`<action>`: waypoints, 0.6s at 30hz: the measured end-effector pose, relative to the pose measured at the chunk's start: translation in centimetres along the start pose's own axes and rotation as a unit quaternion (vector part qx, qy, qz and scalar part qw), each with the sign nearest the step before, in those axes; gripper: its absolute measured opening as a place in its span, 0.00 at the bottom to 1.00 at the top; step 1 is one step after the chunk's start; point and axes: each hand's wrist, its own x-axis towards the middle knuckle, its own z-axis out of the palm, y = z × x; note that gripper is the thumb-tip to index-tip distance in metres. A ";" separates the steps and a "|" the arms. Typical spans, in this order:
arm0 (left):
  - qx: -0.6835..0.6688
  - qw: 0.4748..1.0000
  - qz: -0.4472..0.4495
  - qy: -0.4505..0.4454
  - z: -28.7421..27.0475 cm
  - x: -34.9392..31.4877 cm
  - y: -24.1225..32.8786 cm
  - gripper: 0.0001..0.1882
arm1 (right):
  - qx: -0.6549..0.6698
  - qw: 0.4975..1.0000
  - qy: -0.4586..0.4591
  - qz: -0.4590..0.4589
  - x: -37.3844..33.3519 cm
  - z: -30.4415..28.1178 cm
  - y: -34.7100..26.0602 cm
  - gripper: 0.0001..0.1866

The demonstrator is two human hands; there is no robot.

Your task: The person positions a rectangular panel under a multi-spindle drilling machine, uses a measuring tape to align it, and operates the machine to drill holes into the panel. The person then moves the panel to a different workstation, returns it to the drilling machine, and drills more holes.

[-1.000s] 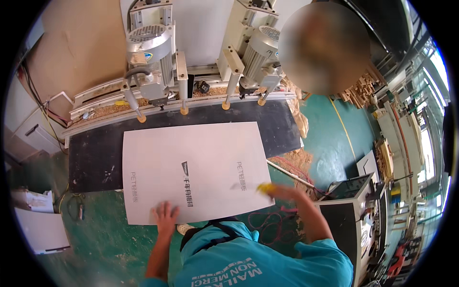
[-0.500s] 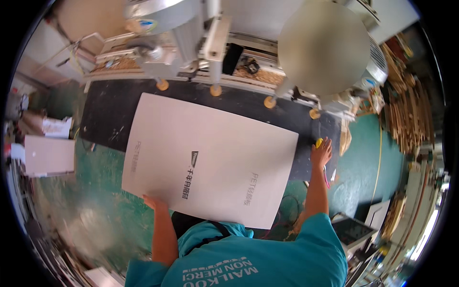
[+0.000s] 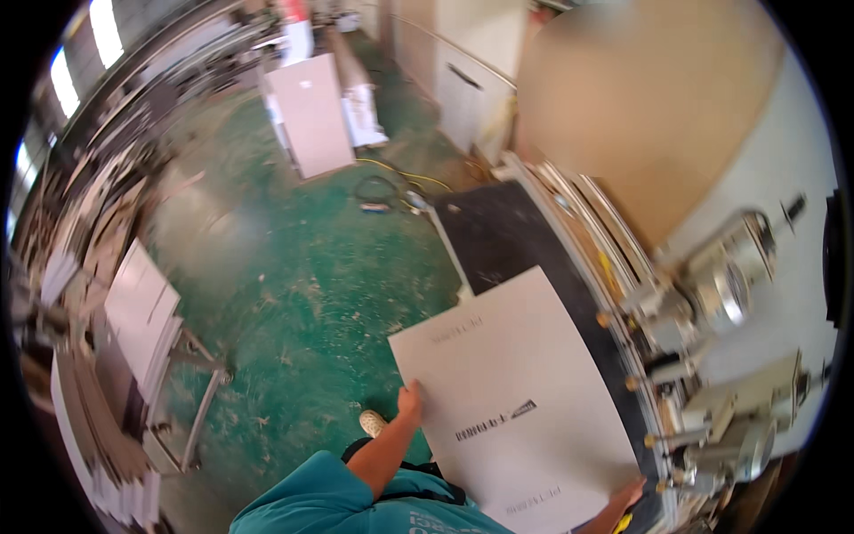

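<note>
A large off-white board point(image 3: 525, 383) with dark printing lies partly over the black-topped bench point(image 3: 511, 227) and reaches out toward my body. At its left edge, my left hand point(image 3: 410, 400) is closed on the rim. My right hand point(image 3: 628, 491) grips the opposite edge near the lower right corner; some fingers are hidden beneath the board. Close to that hand a small yellow object point(image 3: 623, 523) shows at the picture's lower edge. I cannot make out whether it lies on the bench or is in the hand.
Machine heads point(image 3: 729, 445) on a rail line the bench's right side. Stacked panels point(image 3: 142, 311) stand at the left with a metal-framed trolley point(image 3: 205, 418). Farther off are an upright pinkish panel point(image 3: 311, 116) and a yellow cable point(image 3: 405, 171) on the green floor.
My view has swung left. My right hand has left the bench top beside the yellow object and taken hold of the board's edge. My left hand stays on the board.
</note>
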 end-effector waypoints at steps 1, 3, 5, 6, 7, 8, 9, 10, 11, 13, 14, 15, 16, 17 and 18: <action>-0.010 1.000 -0.022 -0.007 -1.2 1.1 0.6 0.32 | 0.038 0.998 0.016 0.042 -1.3 1.6 -2.7 0.31; -0.122 0.991 -0.039 -0.026 -6.2 4.5 1.9 0.33 | 0.037 0.999 -0.036 -0.003 -7.7 8.9 -8.4 0.32; -0.206 0.973 -0.091 -0.045 -8.5 5.3 4.2 0.33 | 0.033 0.995 -0.042 -0.083 -12.5 12.3 -14.0 0.33; -0.229 0.964 -0.127 -0.046 -9.1 4.1 8.0 0.33 | 0.035 0.991 -0.027 -0.129 -13.6 12.7 -15.4 0.34; -0.258 0.955 -0.146 -0.026 -11.0 3.9 11.5 0.34 | -0.063 0.974 -0.059 -0.212 -17.0 14.9 -17.7 0.36; -0.289 0.950 -0.119 0.003 -13.3 5.6 12.9 0.34 | -0.043 0.967 -0.104 -0.229 -22.0 18.0 -20.7 0.37; -0.312 0.944 -0.100 0.025 -15.2 7.5 14.2 0.34 | -0.024 0.959 -0.142 -0.245 -27.2 20.2 -23.7 0.39; -0.332 0.939 -0.079 0.046 -17.1 9.5 15.4 0.35 | 0.108 0.961 -0.179 -0.182 -33.3 22.5 -26.0 0.39; -0.390 0.917 -0.071 0.039 -19.0 11.4 16.4 0.35 | 0.238 0.942 -0.209 -0.113 -38.9 23.9 -27.1 0.40; -0.506 0.861 -0.047 0.014 -22.3 15.4 19.6 0.36 | 0.287 0.914 -0.265 -0.108 -45.2 26.5 -25.5 0.37; -0.545 0.838 -0.025 -0.031 -23.9 15.8 22.4 0.35 | 0.367 0.872 -0.320 -0.054 -49.0 27.4 -25.4 0.36; -0.567 0.822 0.021 -0.033 -25.9 17.6 25.1 0.35 | 0.441 0.814 -0.379 0.006 -52.7 28.9 -25.6 0.35; -0.582 0.810 0.058 -0.038 -27.7 19.4 27.2 0.34 | 0.409 0.820 -0.400 -0.018 -53.4 30.9 -24.8 0.34; -0.596 0.796 0.096 -0.043 -29.5 21.3 29.4 0.34 | 0.377 0.824 -0.421 -0.041 -53.5 33.7 -23.8 0.33; -0.606 0.786 0.115 -0.050 -31.9 23.0 31.4 0.34 | 0.361 0.831 -0.422 -0.029 -54.3 36.5 -22.5 0.31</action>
